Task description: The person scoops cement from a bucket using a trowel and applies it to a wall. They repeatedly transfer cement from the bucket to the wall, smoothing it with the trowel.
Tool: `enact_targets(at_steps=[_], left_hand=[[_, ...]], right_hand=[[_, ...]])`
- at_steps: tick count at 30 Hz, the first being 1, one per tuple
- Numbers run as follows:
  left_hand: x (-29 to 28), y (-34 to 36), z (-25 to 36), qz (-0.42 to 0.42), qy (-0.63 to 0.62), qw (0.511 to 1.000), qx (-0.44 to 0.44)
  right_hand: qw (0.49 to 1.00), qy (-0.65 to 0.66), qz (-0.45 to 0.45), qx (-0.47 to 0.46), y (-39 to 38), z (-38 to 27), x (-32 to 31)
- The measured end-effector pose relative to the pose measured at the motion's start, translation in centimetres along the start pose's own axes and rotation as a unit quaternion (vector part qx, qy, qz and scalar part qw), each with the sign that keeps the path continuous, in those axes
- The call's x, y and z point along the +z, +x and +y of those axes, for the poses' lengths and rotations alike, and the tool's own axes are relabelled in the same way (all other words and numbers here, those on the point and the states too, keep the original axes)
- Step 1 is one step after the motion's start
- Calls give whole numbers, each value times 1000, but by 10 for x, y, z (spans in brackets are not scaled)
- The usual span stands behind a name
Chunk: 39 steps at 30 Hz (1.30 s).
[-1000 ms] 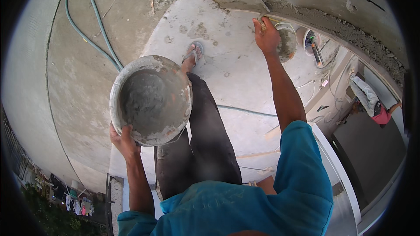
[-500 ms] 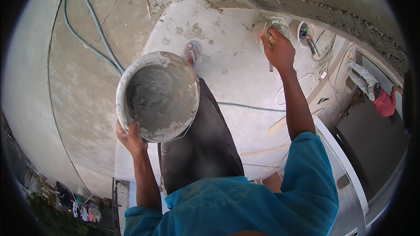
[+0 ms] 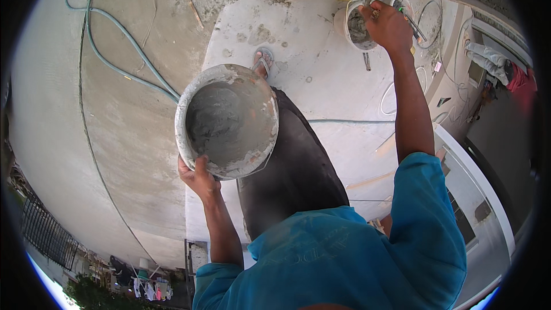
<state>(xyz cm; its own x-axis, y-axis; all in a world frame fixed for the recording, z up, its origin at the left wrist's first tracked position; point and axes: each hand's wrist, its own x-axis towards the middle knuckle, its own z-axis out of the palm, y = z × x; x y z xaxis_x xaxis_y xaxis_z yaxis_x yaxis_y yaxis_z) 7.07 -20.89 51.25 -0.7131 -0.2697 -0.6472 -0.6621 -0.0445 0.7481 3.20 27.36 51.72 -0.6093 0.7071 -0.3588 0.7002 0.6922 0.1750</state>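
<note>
Grip: L hand (image 3: 201,181) clamped on crusty-rimmed round bucket (image 3: 184,120), w/ lumpy wet grey mortar (image 3: 215,117) inside, over dark trousers (image 3: 304,161). R hand (image 3: 393,26) curled rnd mortar-caked tool (image 3: 375,15), nr pale round pail (image 3: 342,23) on blotchy concrete floor (image 3: 321,89).

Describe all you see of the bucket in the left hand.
The bucket is round, plastic-looking, its mouth facing the camera, held before the legs. The pale rim is crusted grey; the inner wall has orange patches. Wet-looking grey mortar sits inside. A thin handle hangs at lower right. The left hand grips the near rim, thumb over the edge.
</note>
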Motion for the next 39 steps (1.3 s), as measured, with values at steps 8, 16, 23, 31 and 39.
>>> enact_targets(at_steps=[8, 16, 23, 31, 39], left_hand=[[9, 0, 33, -74, -16, 997, 30], [34, -31, 125, -120, -16, 978, 167], [42, -80, 204, -161, 112, 916, 351], [56, -108, 246, -182, 100, 893, 398], [64, -88, 227, -139, 89, 903, 397]], right_hand=[[990, 64, 90, -83, -79, 31, -50], [944, 8, -50, -326, -217, -12, -142], [882, -47, 278, -378, -193, -44, -149], [898, 68, 249, -357, -230, -86, -123], [926, 263, -1, -270, -257, -90, -133]])
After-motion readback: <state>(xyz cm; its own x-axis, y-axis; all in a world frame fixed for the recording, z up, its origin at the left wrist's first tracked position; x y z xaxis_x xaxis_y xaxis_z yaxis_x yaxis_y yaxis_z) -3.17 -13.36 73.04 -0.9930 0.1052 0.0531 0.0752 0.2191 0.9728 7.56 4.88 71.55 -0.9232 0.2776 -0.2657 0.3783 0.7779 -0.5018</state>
